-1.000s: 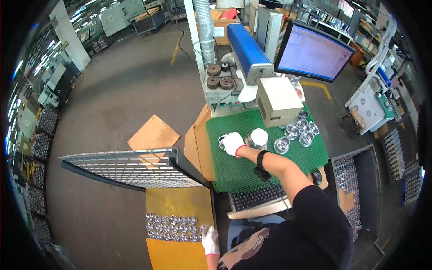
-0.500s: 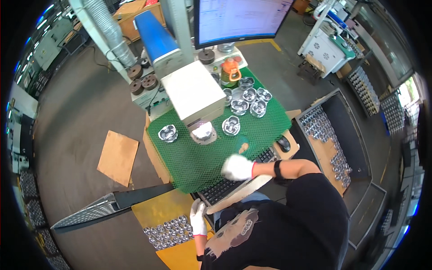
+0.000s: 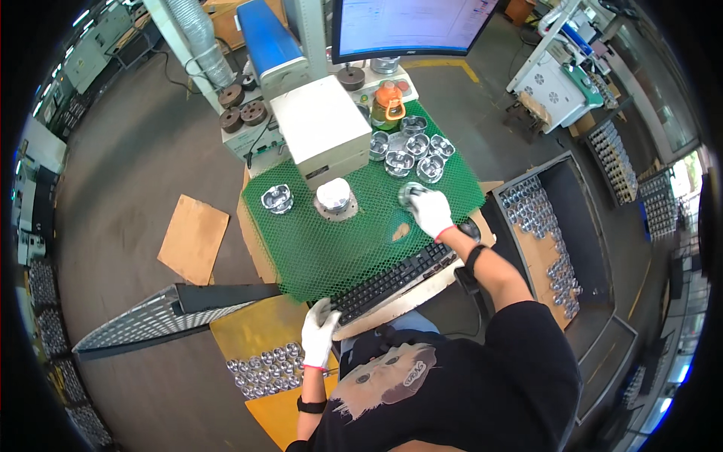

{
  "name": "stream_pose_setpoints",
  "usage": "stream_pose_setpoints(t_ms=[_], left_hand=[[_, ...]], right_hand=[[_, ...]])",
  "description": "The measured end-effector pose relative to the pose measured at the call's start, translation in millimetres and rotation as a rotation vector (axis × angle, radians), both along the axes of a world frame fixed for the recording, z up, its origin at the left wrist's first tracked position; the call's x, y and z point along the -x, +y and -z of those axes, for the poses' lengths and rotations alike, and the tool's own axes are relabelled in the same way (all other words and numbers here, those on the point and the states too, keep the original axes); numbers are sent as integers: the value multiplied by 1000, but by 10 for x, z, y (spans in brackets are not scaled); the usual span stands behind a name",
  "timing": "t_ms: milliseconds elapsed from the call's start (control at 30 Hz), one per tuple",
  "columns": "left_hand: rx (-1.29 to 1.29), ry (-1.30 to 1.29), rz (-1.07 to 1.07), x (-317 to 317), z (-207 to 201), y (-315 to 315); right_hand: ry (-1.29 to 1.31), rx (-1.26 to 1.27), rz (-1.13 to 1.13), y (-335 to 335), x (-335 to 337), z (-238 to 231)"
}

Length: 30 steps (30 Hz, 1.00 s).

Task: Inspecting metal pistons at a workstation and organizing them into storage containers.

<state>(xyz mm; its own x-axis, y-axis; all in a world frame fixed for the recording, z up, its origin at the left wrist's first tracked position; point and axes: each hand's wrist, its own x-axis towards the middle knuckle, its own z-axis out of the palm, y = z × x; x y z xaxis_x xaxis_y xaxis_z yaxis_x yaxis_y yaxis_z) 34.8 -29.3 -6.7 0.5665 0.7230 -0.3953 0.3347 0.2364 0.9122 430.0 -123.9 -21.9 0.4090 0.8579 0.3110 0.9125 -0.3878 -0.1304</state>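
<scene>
My right hand, in a white glove, is closed on a shiny metal piston over the right part of the green mesh mat. At the left end of the black keyboard is my left hand, also gloved, its fingers stretched out and holding nothing I can see. Another piston rests on a round metal base under the white box-shaped machine head. One more piston sits on the mat to its left. Several pistons are grouped at the back right.
An orange-lidded bottle stands behind the grouped pistons, below a monitor. A black mouse lies right of the keyboard. To the right is a dark bin with many pistons; yellow sheeting at lower left bears more.
My right hand has moved forward and right from above the keyboard and taken hold of a piston. My left hand has shifted slightly left and forward, and its fingers have spread.
</scene>
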Motion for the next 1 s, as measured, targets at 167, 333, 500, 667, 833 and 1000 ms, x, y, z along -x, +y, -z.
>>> stream_pose_setpoints(t_ms=[167, 333, 500, 667, 833, 1000], left_hand=[[219, -13, -258, 694, 310, -244], [261, -126, -126, 589, 157, -335], [368, -480, -219, 198, -261, -181], [-365, -338, -577, 123, -1063, 75], [-1004, 107, -120, 373, -1341, 239], [-146, -72, -193, 260, -622, 43]], right_hand=[[875, -192, 520, -597, 622, 437], [2805, -324, 334, -164, 1556, 115], [2843, -316, 84, 588, 2360, -847], [2889, -248, -149, 691, 2573, -1332], [2506, -31, -329, 605, 2436, -1064], [2289, 379, -97, 432, 2432, -711]])
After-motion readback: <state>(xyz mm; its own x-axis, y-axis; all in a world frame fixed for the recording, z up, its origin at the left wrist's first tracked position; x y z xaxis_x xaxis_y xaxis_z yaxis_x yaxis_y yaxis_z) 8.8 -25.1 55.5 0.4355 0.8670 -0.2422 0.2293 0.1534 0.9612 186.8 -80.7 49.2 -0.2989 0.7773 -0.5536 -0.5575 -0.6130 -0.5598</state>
